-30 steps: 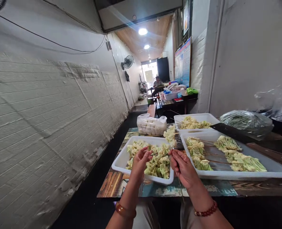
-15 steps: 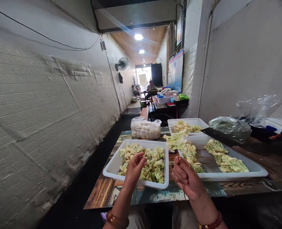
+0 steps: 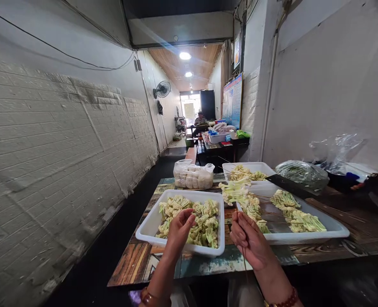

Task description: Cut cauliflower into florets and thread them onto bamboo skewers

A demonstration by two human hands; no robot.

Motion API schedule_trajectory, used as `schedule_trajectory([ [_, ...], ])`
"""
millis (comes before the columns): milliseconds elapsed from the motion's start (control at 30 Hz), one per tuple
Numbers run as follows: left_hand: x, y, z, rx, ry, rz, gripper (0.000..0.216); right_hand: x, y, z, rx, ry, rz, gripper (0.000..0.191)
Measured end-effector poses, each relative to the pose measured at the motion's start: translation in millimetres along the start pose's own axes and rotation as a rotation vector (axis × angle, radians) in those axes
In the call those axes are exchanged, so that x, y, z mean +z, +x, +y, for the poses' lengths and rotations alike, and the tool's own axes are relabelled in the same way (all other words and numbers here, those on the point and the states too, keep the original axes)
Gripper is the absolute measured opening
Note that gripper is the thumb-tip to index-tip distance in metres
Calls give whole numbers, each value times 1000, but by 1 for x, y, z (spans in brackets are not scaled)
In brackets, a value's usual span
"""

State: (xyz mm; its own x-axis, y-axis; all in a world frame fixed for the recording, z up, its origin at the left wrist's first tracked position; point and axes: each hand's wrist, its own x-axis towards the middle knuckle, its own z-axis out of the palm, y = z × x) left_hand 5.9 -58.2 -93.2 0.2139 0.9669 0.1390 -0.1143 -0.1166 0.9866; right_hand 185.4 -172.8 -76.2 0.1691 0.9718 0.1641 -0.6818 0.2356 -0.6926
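Note:
My left hand (image 3: pixel 179 230) hovers over a white tray (image 3: pixel 150 226) full of loose cauliflower florets (image 3: pixel 204 219), fingers curled down into them; what it holds, if anything, is hidden. My right hand (image 3: pixel 249 241) is closed on a thin bamboo skewer (image 3: pixel 243 256) that carries cauliflower pieces (image 3: pixel 236 192) at its upper end. That hand sits between the floret tray and a larger white tray (image 3: pixel 336 230) holding finished cauliflower skewers (image 3: pixel 299 217).
A third white tray (image 3: pixel 262 167) of skewers and a bag of white lumps (image 3: pixel 193 175) sit farther back. A dark cleaver (image 3: pixel 289 184) rests across the big tray. Plastic bags of greens (image 3: pixel 302 172) lie right. A brick wall runs left; a person sits far down the corridor.
The view has tilted down and left. My right hand raised the skewer, so its cauliflower now stands above the big tray's corner. My left hand dipped into the florets.

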Motion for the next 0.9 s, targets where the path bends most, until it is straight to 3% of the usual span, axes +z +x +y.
schedule_trajectory([
  [267, -3, 3, -4, -20, -40, -1, 43, 3, 2, 8, 0, -108, 22, 29],
  [367, -1, 5, 5, -79, -165, 3, 45, 4, 7, 22, 62, -171, -5, 30],
  [533, 10, 10, 26, -46, -378, -3, 41, 11, 19, 46, 147, -369, -83, 35],
  [700, 18, 15, 34, -88, -491, -104, 40, 16, 28, 54, 147, -527, -101, 39],
  [900, 16, 22, 21, -148, -559, 6, 34, 8, 30, 66, 117, -709, -86, 42],
])
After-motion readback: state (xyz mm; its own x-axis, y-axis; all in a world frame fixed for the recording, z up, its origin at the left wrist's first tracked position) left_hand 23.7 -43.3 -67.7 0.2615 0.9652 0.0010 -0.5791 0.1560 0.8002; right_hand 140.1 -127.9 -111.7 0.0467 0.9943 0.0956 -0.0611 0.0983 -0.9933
